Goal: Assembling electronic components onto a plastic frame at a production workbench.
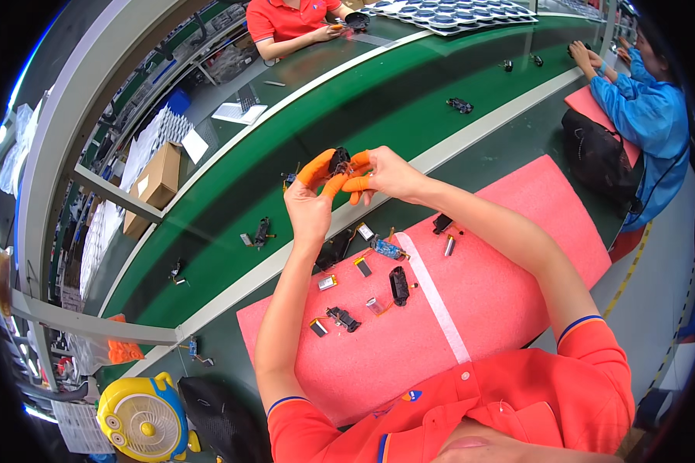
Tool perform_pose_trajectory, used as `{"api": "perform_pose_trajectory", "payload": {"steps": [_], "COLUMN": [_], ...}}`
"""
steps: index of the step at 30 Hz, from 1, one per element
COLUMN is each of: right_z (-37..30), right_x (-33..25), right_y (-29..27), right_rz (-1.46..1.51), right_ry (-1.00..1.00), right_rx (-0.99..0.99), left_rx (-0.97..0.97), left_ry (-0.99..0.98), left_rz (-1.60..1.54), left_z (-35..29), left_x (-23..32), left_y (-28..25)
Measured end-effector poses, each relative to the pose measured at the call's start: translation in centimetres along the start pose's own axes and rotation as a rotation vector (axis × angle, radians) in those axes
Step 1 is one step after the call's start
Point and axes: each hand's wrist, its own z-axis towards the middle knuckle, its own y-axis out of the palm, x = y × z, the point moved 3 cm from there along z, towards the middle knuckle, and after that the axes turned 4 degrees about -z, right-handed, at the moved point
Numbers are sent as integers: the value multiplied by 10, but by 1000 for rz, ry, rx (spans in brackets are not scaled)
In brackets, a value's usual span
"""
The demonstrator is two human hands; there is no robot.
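Note:
Both my hands wear orange finger covers and are raised over the near edge of the green conveyor belt. My left hand [310, 197] grips a small black plastic part [339, 159] with thin wires, between covered thumb and fingers. On its other side my right hand [380, 176] has its fingers pinched at the wires; exactly what they pinch is too small to make out. Below lies a pink foam mat [502, 239] with a black housing [398, 285], a blue circuit board [388, 248], a black module [343, 318] and several small silver battery cells [327, 282].
Along the green belt [409, 123] sit scattered black assemblies [460, 105]. A yellow fan [143, 420] stands at lower left, beside a black bag [216, 417]. Across the belt a person in red [293, 23] handles a part; at right sits a person in blue [649, 116].

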Motion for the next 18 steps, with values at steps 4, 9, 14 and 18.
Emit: {"api": "perform_pose_trajectory", "payload": {"steps": [4,9,14,18], "right_z": [-2,-1,1,-1], "right_x": [-3,4,12,11], "right_y": [-4,-8,-5,-1], "right_rz": [102,172,346,490], "right_ry": [93,247,337,311], "right_rx": [23,-7,-99,34], "left_rx": [-45,-67,-101,-75], "left_ry": [22,23,8,55], "left_rz": [-8,-28,-92,-17], "left_z": [1,0,1,3], "left_x": [-4,0,2,-3], "left_y": [-10,-10,-12,-16]}}
